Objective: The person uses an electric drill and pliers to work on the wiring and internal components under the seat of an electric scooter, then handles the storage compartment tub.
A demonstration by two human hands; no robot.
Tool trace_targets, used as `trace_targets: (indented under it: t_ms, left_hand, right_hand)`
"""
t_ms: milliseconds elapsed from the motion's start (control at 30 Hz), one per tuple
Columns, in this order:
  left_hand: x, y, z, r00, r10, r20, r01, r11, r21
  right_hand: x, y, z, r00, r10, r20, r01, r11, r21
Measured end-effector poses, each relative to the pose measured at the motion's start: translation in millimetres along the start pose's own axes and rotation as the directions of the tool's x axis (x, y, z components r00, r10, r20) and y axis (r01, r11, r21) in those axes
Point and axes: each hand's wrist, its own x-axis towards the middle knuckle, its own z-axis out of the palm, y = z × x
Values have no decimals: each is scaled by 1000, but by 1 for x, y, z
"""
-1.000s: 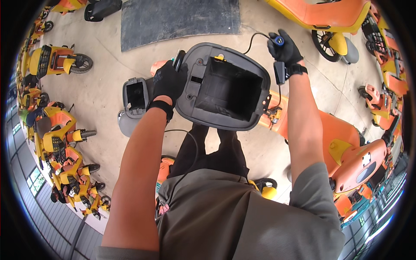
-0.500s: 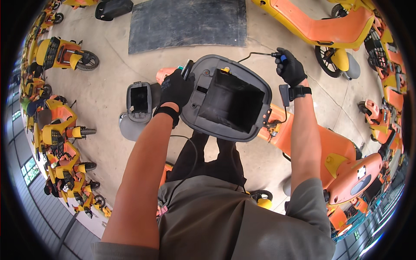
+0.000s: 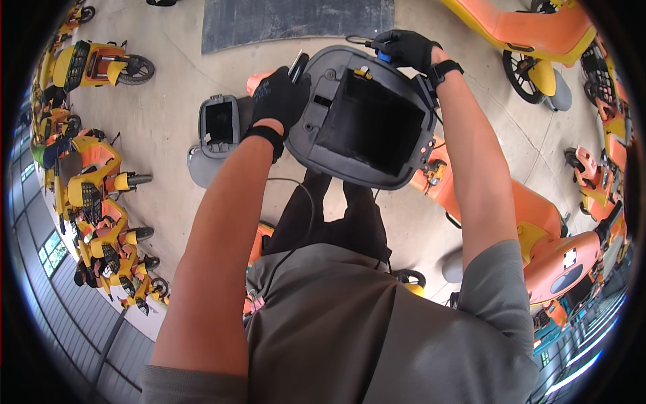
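A dark grey storage bucket [image 3: 306,138], its deep rectangular well facing me, is in front of my legs. At its left rim is my left hand [image 3: 277,101], black-gloved and closed around a slim dark thing with a silver edge [image 3: 298,65]; its kind cannot be made out. My right hand [image 3: 409,51], also gloved, is closed at the bucket's far rim on a cable end with a blue part [image 3: 383,56]. A thin black cable [image 3: 355,39] loops from it. A yellow part [image 3: 362,73] shows at the well's far edge. What supports the bucket is hidden.
A second grey bucket [image 3: 219,121] with a grey seat [image 3: 206,166] stands on the floor at left. An orange scooter [image 3: 531,209] is close on my right. A black mat [image 3: 296,23] lies ahead. Yellow and orange scooters [image 3: 94,188] line both sides.
My right hand has moved left and forward with the cable end, from off to the right to the bucket's far rim. My left hand stays by the left rim. The view has shifted slightly.
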Motion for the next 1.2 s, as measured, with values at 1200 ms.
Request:
trace_targets:
  t_ms: [1200]
  left_hand:
    - [7,-1,-3,990,-43,137,37,998,44]
  right_hand:
    - [-21,-36,20,995,96,34,-72,899,-432]
